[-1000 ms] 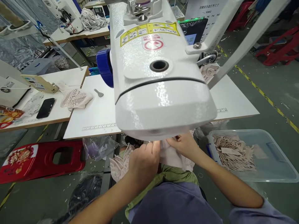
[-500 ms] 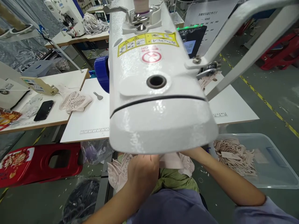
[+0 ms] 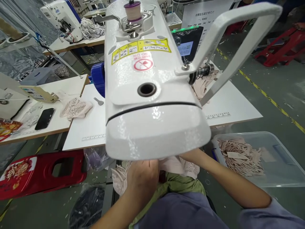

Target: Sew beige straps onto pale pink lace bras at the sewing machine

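1 left hand [image 3: 143,178] at pale fabric [image 3: 172,166] | sheet [image 3: 202,19] reads 75B, 80B

White worktable [image 3: 240,103], printed ruler marks [image 3: 93,137], small grey tool [image 3: 98,101], pale cloth [image 3: 76,108], sewing machine [image 3: 152,130]

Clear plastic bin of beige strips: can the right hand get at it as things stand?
Likely yes: the clear plastic bin stands at right, no lid visible. The right hand, mostly hidden by the white sewing-machine head, would probably have to leave the pale pink fabric first.
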The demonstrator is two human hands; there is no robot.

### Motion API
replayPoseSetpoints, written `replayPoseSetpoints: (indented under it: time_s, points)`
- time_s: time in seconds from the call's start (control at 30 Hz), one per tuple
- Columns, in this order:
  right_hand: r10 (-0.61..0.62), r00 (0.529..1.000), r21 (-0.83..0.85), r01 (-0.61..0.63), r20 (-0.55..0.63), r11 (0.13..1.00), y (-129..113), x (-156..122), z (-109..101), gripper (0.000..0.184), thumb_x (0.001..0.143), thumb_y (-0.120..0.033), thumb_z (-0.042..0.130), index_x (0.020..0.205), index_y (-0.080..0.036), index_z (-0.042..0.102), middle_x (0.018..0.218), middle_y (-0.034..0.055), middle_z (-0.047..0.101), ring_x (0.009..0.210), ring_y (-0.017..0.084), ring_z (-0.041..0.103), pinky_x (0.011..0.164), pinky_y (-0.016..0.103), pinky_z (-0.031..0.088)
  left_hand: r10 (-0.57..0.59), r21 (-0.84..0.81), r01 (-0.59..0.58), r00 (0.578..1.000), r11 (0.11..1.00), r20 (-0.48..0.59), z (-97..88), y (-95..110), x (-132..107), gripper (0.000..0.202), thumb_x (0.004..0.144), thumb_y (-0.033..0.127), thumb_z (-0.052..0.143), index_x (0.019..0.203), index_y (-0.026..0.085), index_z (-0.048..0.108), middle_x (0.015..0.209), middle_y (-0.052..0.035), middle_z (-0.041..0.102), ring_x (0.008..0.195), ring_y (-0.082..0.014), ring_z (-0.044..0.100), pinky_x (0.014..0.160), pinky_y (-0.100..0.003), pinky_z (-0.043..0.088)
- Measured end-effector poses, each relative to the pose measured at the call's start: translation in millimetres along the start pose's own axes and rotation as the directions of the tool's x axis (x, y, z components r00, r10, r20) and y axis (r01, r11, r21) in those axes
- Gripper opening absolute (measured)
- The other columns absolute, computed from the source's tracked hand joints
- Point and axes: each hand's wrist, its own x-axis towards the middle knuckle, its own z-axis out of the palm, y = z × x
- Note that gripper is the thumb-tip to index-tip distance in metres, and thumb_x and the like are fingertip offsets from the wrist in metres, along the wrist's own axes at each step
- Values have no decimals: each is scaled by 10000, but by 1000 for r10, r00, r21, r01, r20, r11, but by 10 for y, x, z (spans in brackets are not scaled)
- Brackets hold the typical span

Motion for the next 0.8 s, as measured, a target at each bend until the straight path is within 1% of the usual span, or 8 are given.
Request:
replayPoseSetpoints:
  time_s: [0.17,0.27,0.37,0.43,0.53,0.63,0.7,0.8]
  points:
    - [85,996,4,-85,-36,996,-3,-60,-40,337,846,-312,573,1162,-266,680,1318,88,612,1132,293,612,850,423,582,6,-67,-8,1000,998,-25,-18,4,47,282,909,93,433,1163,128,550,545,8,603,463,-176,579,452,-328,318]
    - [73,997,43,-73,-16,996,-43,-84,-20,359,839,-312,566,1176,-238,666,1334,100,593,1122,289,614,807,389,580,-11,-100,7,999,995,-37,-24,-35,20,243,948,127,403,1136,142,556,569,3,623,485,-174,592,472,-319,338]
    - [66,997,44,-65,-34,997,-55,-108,26,365,837,-314,570,1181,-226,655,1348,99,578,1158,283,584,847,371,554,-89,-163,79,994,984,-59,-22,-75,-67,197,989,191,392,1104,177,551,689,-20,692,573,-174,641,533,-291,396]
    - [105,993,37,-103,-53,994,-15,-137,38,397,837,-322,575,1218,-220,626,1355,107,569,1002,246,625,756,345,548,-191,-265,168,980,949,-60,-25,-90,-126,183,998,264,406,1087,190,547,811,-49,725,666,-186,673,585,-280,441]
    - [167,984,0,-168,-66,986,90,-204,21,444,846,-372,588,1257,-205,580,1243,122,620,695,156,569,609,296,491,-362,-468,351,929,811,69,-45,-116,-154,254,969,398,462,1080,187,549,983,-106,712,812,-223,682,674,-305,502]
    - [178,984,-68,-179,-21,981,119,-326,-12,334,902,-461,543,1083,-195,634,929,75,670,628,147,531,577,270,435,-408,-614,544,838,572,362,-75,-168,-100,379,922,488,490,1124,178,572,1103,-130,689,967,-262,661,811,-364,520]
    - [181,982,-87,-176,56,981,38,-463,-24,350,949,-496,470,890,-196,640,737,34,626,615,149,537,558,256,395,-339,-653,627,779,425,527,-89,-197,-58,414,892,518,506,1110,182,611,1111,-119,698,1011,-277,643,863,-379,506]
    - [140,965,-38,-135,220,990,-203,-721,8,429,981,-487,432,692,-193,550,597,-12,516,563,118,486,530,238,331,-83,-728,641,762,242,643,-91,-193,-49,382,853,504,562,1025,182,671,1040,-90,719,947,-259,640,832,-342,498]
